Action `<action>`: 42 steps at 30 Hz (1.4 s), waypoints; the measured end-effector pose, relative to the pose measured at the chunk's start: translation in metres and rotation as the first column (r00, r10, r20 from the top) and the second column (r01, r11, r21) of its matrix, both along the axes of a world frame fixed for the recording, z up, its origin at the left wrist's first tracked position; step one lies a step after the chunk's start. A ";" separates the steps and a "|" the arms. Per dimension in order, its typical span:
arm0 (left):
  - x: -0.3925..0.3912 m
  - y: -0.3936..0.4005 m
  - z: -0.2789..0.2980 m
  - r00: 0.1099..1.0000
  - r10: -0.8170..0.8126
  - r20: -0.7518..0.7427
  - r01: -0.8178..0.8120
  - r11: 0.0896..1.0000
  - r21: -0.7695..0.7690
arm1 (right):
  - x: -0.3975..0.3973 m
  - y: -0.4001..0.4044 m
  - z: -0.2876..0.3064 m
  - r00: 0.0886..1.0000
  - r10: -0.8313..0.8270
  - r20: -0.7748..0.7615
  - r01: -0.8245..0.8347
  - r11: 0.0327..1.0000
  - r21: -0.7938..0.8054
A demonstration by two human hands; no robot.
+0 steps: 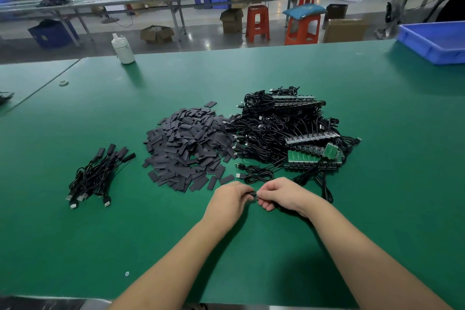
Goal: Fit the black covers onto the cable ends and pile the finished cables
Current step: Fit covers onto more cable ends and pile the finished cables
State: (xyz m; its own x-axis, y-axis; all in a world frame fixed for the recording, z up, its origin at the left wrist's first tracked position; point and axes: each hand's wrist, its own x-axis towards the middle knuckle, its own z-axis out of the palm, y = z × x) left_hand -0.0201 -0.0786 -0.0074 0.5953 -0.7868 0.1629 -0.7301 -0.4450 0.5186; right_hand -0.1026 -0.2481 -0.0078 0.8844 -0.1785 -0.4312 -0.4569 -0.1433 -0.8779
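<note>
Both hands low over the green table (327,108), meeting in the middle. My left hand (230,200) has its fingers curled in, pinching a small black piece (253,194) from its side; my right hand (284,195) is curled the same way, pinching from the other side. Fingertips of both nearly touch around it. Can't tell whether the black piece is a cover, the cable end, or one already over the other, since my fingers hide most of it. A black cable (324,187) trails from under my right hand, looping out to the right and up toward the big stock. Just beyond my fingers: two loose cables with USB plugs (240,170), lying flat. Beyond and left of my left hand: the heap of flat black covers (187,145), spread wide, a few strays at its near edge. Beyond my right hand: tangled pile of unfinished cables (279,128), green boards (312,156) showing along its near right edge, touching the cover heap on its left side. Well off to the left of my left hand: small pile of finished cables (99,175), covered ends pointing away, USB plugs toward me. Far beyond left: white bottle (122,49) upright near the table edge. Far beyond right: blue bin (435,40) at the table corner.
</note>
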 end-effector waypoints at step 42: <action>0.010 0.011 -0.006 0.981 -0.143 0.128 0.112 0.968 0.227 | 0.005 0.007 0.001 0.986 0.150 -0.072 -0.166 0.903 -0.397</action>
State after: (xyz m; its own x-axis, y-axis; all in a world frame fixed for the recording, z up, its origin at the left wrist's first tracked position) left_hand -0.0100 -0.0677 -0.0134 0.4707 -0.8806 0.0549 -0.8472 -0.4338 0.3067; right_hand -0.0980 -0.2410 -0.0063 0.8995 -0.2028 -0.3870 -0.4314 -0.5519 -0.7136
